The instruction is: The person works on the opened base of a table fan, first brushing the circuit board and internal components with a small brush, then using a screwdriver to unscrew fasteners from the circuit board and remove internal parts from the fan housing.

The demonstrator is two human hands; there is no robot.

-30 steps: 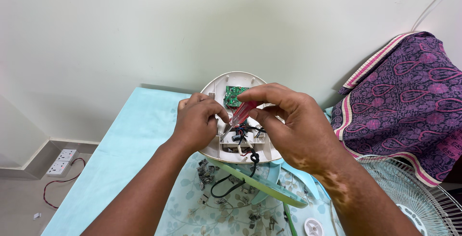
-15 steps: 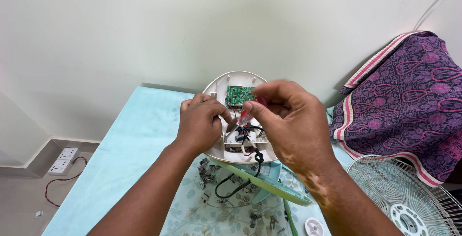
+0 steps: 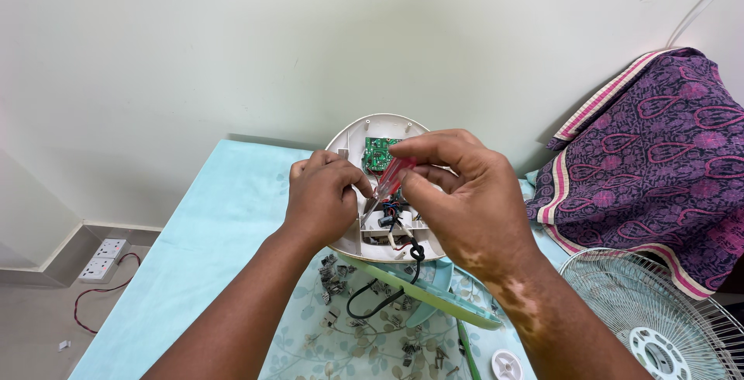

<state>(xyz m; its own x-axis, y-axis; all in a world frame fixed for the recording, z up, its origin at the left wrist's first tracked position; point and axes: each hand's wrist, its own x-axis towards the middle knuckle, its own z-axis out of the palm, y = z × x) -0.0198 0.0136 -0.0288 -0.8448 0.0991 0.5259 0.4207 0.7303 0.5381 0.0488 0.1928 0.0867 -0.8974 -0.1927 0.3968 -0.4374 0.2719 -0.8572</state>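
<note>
A white oval fan base housing (image 3: 350,141) stands tilted open on the table, showing a small green circuit board (image 3: 377,153) and several wires inside. My left hand (image 3: 322,198) grips the housing's left edge. A screwdriver (image 3: 390,181) with a clear red handle is pinched in my right hand (image 3: 457,194), its shaft pointing down-left into the housing below the board. A black cable (image 3: 384,295) trails out of the housing's bottom.
The table carries a light blue floral cloth (image 3: 217,217). A green fan blade (image 3: 434,296) lies under the housing, a wire fan guard (image 3: 659,318) at the lower right, a purple patterned cloth (image 3: 659,171) at right, a white power strip (image 3: 101,260) on the floor.
Both hands and the housing stayed in nearly the same place. The camera view shifted slightly, and the screwdriver handle shows more clearly between my right fingers.
</note>
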